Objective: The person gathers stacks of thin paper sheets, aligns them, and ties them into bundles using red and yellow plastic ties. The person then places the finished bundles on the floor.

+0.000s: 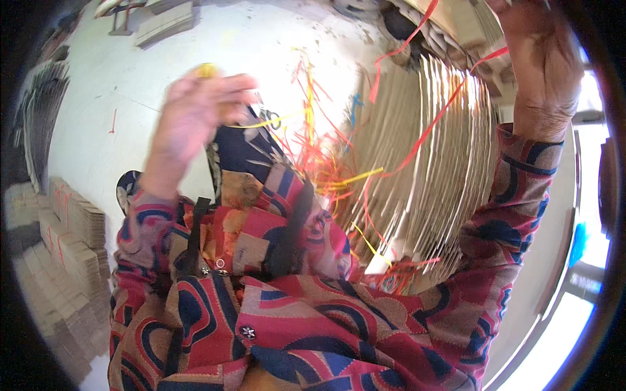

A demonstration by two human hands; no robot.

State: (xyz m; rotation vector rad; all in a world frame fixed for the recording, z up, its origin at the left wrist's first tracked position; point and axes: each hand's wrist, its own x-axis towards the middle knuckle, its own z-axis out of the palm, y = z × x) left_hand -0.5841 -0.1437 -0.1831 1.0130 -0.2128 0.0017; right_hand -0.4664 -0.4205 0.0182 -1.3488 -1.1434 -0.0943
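My left hand (189,117) is raised left of centre and blurred, its fingers bent. A thin yellow strip (274,120) runs from under these fingers toward the right, and a small yellow patch (206,70) shows at the top of the hand. High at the right edge is my right hand (544,62), its fingertips cut off by the frame. A long red strip (427,130) rises to this hand from the pile below. Between the hands lies a tangle of red and yellow strips (319,150), with scissors (271,120) near it.
A large stack of flat cardboard sheets (417,163) stands right of the tangle. Tied cardboard bundles (72,228) sit at the lower left, with more sheets (42,117) above them. Another cardboard bundle (166,25) lies on the pale floor (98,85) at the far left.
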